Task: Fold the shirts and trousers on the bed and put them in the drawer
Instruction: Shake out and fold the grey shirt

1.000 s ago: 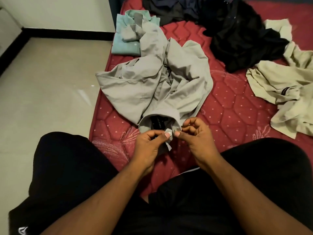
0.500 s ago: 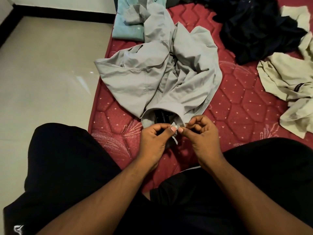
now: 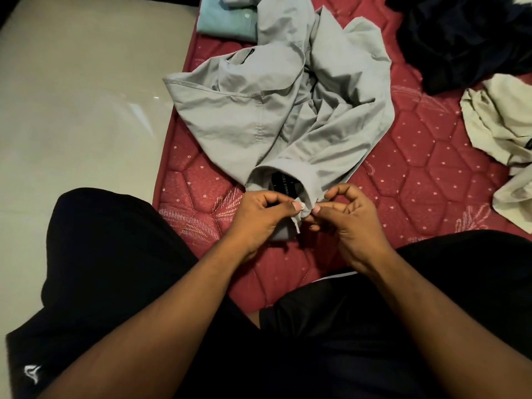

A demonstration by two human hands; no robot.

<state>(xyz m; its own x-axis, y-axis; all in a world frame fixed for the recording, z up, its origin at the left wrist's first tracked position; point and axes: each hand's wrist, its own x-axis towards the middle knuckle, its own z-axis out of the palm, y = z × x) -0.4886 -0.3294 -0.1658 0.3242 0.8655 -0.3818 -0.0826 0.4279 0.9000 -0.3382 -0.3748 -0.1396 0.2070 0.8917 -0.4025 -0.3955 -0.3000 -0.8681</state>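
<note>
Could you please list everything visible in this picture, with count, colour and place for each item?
grey shirt: one, light grey, crumpled on the mattress near its left edge, collar toward the person
teal shirt: one, pale teal, folded, at the far left edge of the mattress, partly under the grey shirt
dark clothes: a heap, black and navy, far right; count unclear
cream garment: at least one, cream, right edge of view
mattress: one, red, quilted with dots
floor: pale, glossy, to the left
black shorts: one, black, on the person's legs
left hand: pinches the grey shirt's collar
right hand: pinches the same collar
</note>
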